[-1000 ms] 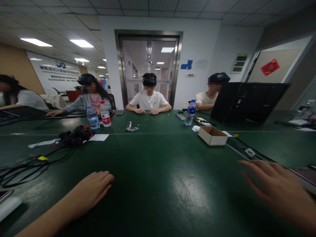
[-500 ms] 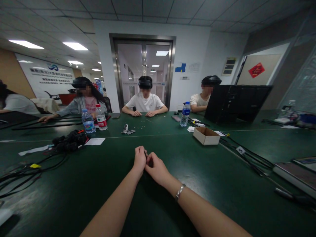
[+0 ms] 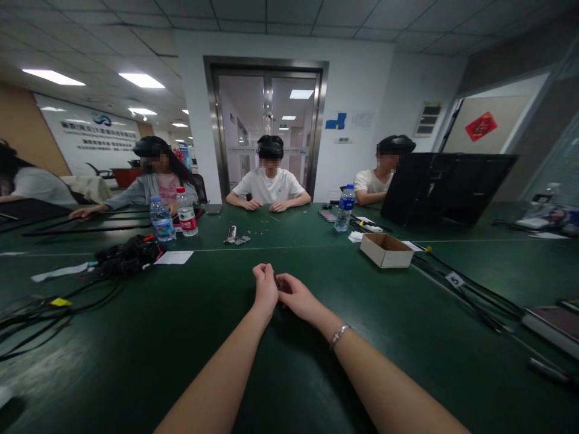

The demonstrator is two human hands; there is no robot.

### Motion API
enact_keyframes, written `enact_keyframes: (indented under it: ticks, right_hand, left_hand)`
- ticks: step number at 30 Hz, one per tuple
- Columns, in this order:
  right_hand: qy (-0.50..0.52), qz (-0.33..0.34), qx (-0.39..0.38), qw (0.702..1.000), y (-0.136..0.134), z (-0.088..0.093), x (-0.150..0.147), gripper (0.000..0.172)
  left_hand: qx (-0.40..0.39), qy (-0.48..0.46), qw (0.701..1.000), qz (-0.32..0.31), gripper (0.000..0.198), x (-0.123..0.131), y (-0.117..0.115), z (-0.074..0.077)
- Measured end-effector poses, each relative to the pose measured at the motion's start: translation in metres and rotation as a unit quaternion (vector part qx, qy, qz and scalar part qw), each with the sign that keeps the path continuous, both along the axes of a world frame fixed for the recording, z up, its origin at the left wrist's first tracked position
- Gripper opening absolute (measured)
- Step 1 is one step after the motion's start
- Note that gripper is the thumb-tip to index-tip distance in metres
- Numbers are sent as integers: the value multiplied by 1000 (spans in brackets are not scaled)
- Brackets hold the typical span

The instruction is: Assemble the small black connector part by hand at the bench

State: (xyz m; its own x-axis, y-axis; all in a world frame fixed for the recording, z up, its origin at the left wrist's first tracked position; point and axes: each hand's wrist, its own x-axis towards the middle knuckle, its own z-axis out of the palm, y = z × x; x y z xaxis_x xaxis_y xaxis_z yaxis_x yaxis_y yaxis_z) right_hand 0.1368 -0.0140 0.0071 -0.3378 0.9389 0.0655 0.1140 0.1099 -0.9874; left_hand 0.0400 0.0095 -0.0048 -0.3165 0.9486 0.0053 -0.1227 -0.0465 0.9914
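Note:
My left hand (image 3: 266,288) and my right hand (image 3: 298,296) are close together over the green table (image 3: 181,337), near its middle. Between them is a small dark object (image 3: 277,282), mostly hidden by the fingers; what it is I cannot make out. The left fingers are curled in against it. My right thumb and fingers are bent round its right side, and a silver bracelet (image 3: 339,336) circles that wrist. Beyond the hands, small grey pieces (image 3: 237,239) lie on the table.
An open cardboard box (image 3: 387,256) stands to the right, near a blue-labelled bottle (image 3: 345,209). Two bottles, one red-capped (image 3: 187,212), stand left of centre. Black cables (image 3: 470,295) run along the right; a dark bundle (image 3: 126,256) lies left. Several people in headsets sit across the table.
Both hands have shifted slightly right and up in the view, still together. The right fingers have closed in nearer the left hand. The whole scene has shifted a little with the camera.

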Motion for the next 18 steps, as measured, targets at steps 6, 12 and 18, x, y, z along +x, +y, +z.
enact_keyframes:
  ticks: [6, 12, 18]
  right_hand:
    - [48, 2, 4, 999, -1, -2, 4, 20]
    - [35, -75, 30, 996, 2, -10, 5, 17]
    - [-37, -141, 65, 987, 4, -11, 10, 12]
  left_hand:
    - [8, 39, 997, -63, 19, -6, -4, 0]
    - [78, 34, 993, -83, 16, -11, 4, -5]
    - [56, -53, 995, -61, 33, -23, 10, -5]
